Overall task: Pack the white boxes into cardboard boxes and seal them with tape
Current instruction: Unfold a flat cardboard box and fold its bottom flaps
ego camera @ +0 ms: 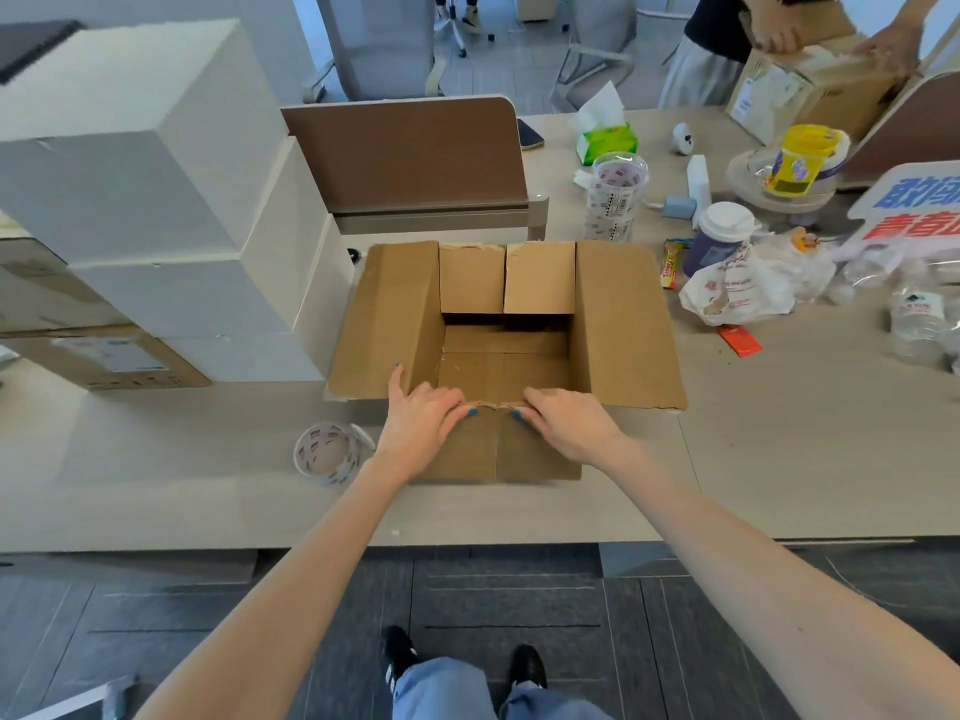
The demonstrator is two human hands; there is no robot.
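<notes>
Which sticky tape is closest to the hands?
The single tape roll right beside the left hand, by the open cardboard box. The other tape, a tall wrapped stack, stands far behind the box.

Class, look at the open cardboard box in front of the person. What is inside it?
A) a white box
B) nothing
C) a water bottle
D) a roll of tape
B: the cardboard box shows only its bare bottom, while the white boxes stand stacked to its left.
</notes>
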